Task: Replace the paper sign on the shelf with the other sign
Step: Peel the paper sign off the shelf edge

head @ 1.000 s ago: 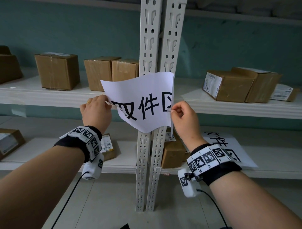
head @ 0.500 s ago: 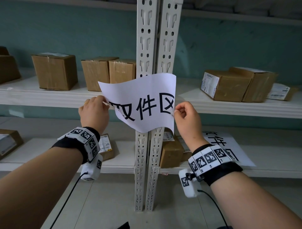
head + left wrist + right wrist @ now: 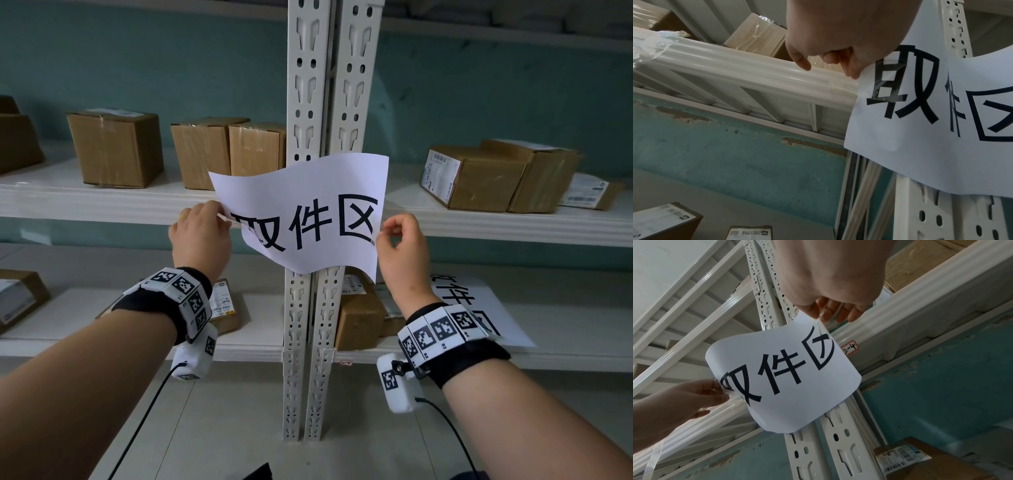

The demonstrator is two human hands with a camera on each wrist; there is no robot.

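A white paper sign with three large black characters hangs curved in front of the two white shelf uprights, level with the upper shelf edge. My left hand pinches its left edge, where clear tape shows over the first character. My right hand pinches the right edge between thumb and forefinger. A second sign with the same kind of print lies flat on the lower shelf at the right, partly hidden by my right wrist.
Cardboard boxes stand on the upper shelf left and right of the uprights. Smaller labelled boxes sit on the lower shelf behind the posts. A teal wall is behind. Grey floor lies below.
Both hands have shifted a little to the right with the sign. The paper has spread wider, so the right-hand character now shows whole.
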